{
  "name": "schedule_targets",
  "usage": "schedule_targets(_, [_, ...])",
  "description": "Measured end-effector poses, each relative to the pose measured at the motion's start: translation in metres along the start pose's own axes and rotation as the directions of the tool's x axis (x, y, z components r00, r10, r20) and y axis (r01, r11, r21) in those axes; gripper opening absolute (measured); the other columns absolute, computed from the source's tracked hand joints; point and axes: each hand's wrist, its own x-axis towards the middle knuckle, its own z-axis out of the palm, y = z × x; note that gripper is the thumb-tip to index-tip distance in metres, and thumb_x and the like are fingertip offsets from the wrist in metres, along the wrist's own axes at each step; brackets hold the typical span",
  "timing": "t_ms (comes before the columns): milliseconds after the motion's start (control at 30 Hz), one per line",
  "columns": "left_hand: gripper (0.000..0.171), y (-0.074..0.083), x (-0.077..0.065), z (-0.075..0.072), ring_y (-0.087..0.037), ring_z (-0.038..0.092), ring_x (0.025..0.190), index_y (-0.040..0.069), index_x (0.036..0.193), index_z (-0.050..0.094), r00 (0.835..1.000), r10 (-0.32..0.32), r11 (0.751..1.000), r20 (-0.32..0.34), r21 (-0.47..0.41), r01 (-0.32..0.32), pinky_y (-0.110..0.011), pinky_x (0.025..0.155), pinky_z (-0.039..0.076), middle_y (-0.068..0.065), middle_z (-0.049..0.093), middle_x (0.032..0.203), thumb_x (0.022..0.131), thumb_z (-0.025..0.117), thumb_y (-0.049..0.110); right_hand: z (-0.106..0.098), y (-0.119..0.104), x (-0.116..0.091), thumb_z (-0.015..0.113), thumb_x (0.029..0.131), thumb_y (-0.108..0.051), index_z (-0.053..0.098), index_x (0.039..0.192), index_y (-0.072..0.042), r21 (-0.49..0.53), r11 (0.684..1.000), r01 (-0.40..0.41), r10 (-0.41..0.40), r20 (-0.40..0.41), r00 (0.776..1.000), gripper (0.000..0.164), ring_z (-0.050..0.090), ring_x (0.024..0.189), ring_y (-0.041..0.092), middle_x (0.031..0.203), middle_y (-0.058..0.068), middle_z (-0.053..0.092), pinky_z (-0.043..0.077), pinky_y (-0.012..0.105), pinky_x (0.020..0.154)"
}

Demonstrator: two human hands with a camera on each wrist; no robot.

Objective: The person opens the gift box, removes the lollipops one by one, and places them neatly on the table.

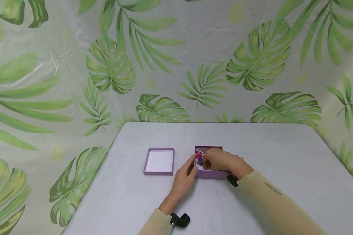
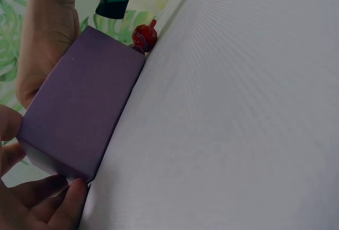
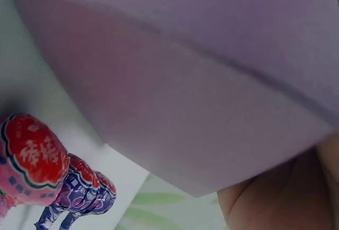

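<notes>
A purple box (image 1: 210, 174) without its lid stands on the table, with pink and purple wrapped lollipops (image 1: 199, 158) inside at its left. My left hand (image 1: 183, 178) holds the box's left end; in the left wrist view its fingers (image 2: 71, 203) bend about a lower corner. Over the box, my right hand (image 1: 219, 159) reaches in with bent fingers. Their tips are hidden, so whether they hold a lollipop does not show. More lollipops (image 3: 34, 153), with red, pink and purple wrappers, lie outside the box by its right end, mostly behind my right arm in the head view.
Left of the box lies a shallow purple lid (image 1: 159, 174) with a white inside, facing up. A white stick (image 1: 240, 156) pokes out right of my right hand. The white table (image 1: 120, 195) ends at a leaf-patterned backdrop (image 1: 164, 107).
</notes>
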Motion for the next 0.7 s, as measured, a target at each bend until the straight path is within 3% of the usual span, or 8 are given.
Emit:
schedule_targets(300, [0.049, 0.0012, -0.0011, 0.0001, -0.016, 0.054, 0.129, 0.023, 0.153, 0.046, 1.000, -0.001, 1.000, -0.004, -0.003, 0.001, -0.034, 0.107, 0.044, 0.004, 0.049, 0.149, 0.105, 0.054, 0.028, 0.0033, 0.0039, 0.0045, 0.074, 0.080, 0.004, 0.069, 0.069, -0.018, -0.001, 0.999, -0.051, 0.051, -0.042, 0.998, 0.025, 0.051, 0.063, 0.010, 0.065, -0.010, 0.058, 0.046, 0.028, 0.061])
schedule_targets(500, [0.049, 0.0010, -0.0027, 0.0009, -0.015, 0.053, 0.130, 0.024, 0.153, 0.045, 1.000, -0.011, 1.000, -0.002, -0.004, 0.011, -0.034, 0.107, 0.044, 0.005, 0.050, 0.149, 0.105, 0.054, 0.028, 0.0052, 0.0102, 0.0058, 0.076, 0.077, 0.004, 0.061, 0.067, -0.018, -0.016, 0.992, -0.126, 0.122, -0.158, 0.980, 0.028, 0.047, 0.061, 0.012, 0.062, -0.008, 0.053, 0.039, 0.029, 0.057])
schedule_targets(700, [0.050, 0.0003, -0.0011, 0.0012, -0.015, 0.053, 0.130, 0.025, 0.153, 0.045, 1.000, -0.008, 1.000, 0.001, 0.000, 0.008, -0.034, 0.106, 0.045, 0.005, 0.051, 0.148, 0.105, 0.054, 0.034, 0.0054, 0.0048, 0.0032, 0.077, 0.082, 0.004, 0.064, 0.086, -0.014, -0.074, 0.981, -0.178, 0.156, -0.236, 0.959, 0.022, 0.051, 0.068, 0.015, 0.073, -0.004, 0.059, 0.044, 0.032, 0.062])
